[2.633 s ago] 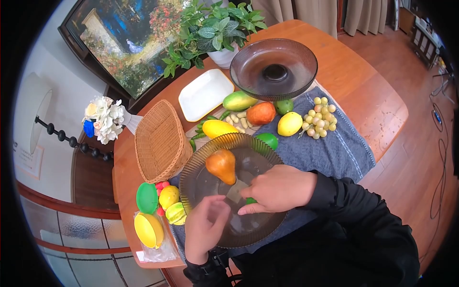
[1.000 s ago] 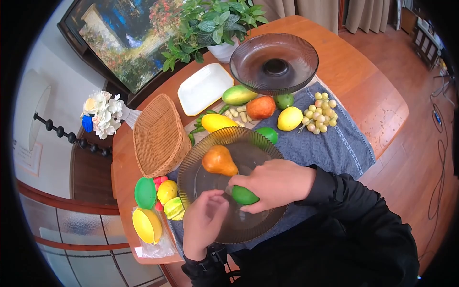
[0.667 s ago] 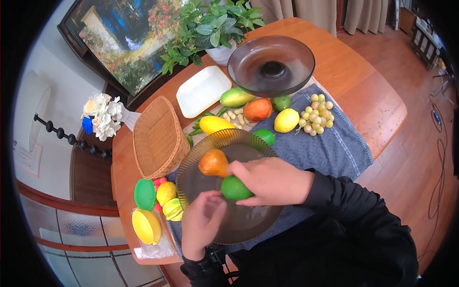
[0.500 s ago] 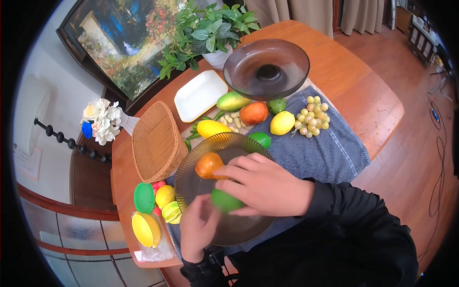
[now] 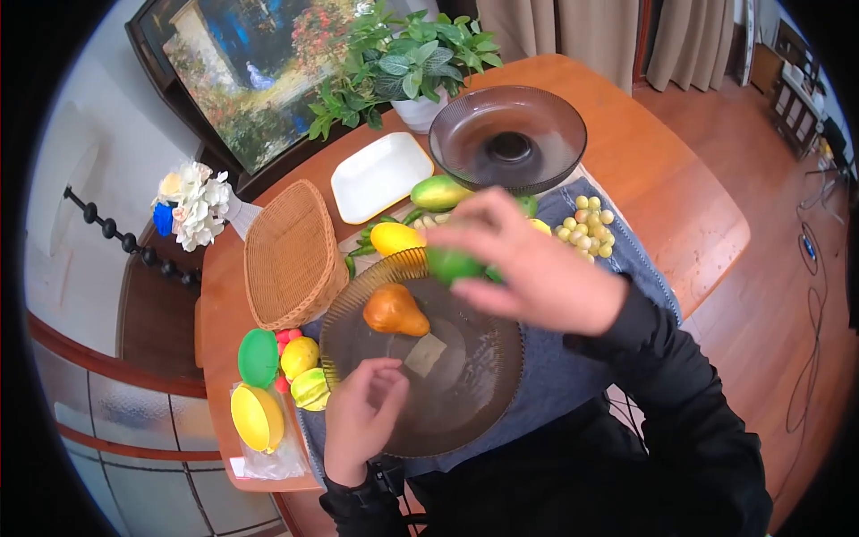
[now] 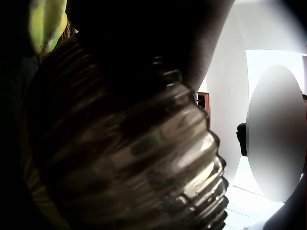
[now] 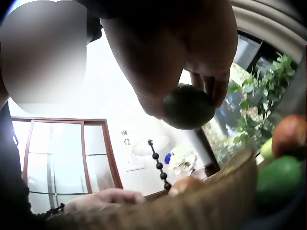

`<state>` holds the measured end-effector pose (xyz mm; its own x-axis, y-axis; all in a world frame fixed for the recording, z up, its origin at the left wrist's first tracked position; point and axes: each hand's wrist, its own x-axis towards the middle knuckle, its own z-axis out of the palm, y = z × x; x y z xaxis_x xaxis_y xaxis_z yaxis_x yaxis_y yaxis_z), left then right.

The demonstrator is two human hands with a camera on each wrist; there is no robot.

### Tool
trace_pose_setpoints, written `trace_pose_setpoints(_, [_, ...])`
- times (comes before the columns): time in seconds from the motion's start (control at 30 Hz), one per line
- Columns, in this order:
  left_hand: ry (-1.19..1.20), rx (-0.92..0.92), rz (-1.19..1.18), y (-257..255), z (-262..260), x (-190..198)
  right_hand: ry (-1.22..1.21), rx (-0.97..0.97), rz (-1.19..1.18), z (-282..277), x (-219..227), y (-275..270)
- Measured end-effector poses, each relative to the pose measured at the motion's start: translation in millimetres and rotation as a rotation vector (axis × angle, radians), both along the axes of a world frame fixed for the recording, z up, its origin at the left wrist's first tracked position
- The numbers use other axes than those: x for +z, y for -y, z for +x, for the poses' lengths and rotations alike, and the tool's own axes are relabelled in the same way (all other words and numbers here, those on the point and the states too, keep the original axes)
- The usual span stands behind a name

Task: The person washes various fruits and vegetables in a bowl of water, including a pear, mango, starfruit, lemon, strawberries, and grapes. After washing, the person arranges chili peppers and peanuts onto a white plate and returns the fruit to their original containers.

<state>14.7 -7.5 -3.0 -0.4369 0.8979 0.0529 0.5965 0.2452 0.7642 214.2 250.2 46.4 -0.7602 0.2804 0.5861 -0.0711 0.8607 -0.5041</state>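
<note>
Left grip: placed over the lower left rim of the ridged bowl, low in the middle of the frame; its fingers are loosely curled, and nothing is seen held between them.
Right grip: narrowed on a green fruit, which is held between thumb and fingers near the centre of the frame; both are blurred.
Green fruit: carried above the ridged bowl's upper right side; in the right wrist view it is shown apart from the rim.
Flowers: white blooms with one blue are seen at the left of the frame.
Lower left: a yellow bowl is set just below a green dish; to their right, a yellow fruit and a striped fruit are laid side by side.
Wicker basket: stood left of centre, beside the ridged bowl.
White tray: laid on the tabletop, above centre.
Pear: lodged inside the ridged bowl, in its upper left part.
Dark bowl: set at upper centre, below and right of a leafy plant.
Grapes: rested on a blue-grey towel, right of centre.
</note>
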Motion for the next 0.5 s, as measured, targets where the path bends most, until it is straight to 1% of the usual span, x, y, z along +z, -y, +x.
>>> trace_pose_setpoints(0.07, [0.004, 0.001, -0.019, -1.1, 4.2, 9.5, -0.118, -0.128, 0.073, -0.7, 10.2, -37.3])
trace_pose_setpoints(0.13, [0.003, 0.002, -0.03, -3.0, 4.2, 12.1, -0.142, -0.307, 0.007, -1.1, 18.7, -72.7])
trace_pose_setpoints(0.2, [-0.051, -0.019, -0.017, -1.4, 1.8, 9.0, -0.083, -0.455, -0.191, -6.7, 26.7, -106.7])
trace_pose_setpoints(0.27, [-0.035, 0.0, -0.02, -1.7, 2.4, 9.1, -0.032, -0.49, -0.181, -13.9, 11.3, -174.1])
trace_pose_setpoints(0.3, [-0.027, 0.007, -0.027, -2.7, 3.0, 9.1, 0.06, -0.55, -0.155, -15.8, 13.5, -191.0])
trace_pose_setpoints(0.33, [-0.013, 0.012, -0.012, -3.9, 4.1, 10.6, 0.07, -0.547, -0.137, -18.4, 9.4, -211.7])
trace_pose_setpoints(0.4, [-0.009, 0.022, -0.06, -3.8, 5.0, 14.9, 0.283, -0.618, -0.135, -24.3, -6.3, -249.2])
trace_pose_setpoints(0.43, [-0.002, 0.025, -0.038, -3.1, 4.1, 12.6, 0.29, -0.614, -0.113, -26.0, -8.5, -256.4])
trace_pose_setpoints(0.5, [0.022, 0.038, -0.015, -3.0, 4.8, 14.7, 0.459, -0.65, 0.017, -30.5, -7.7, -265.4])
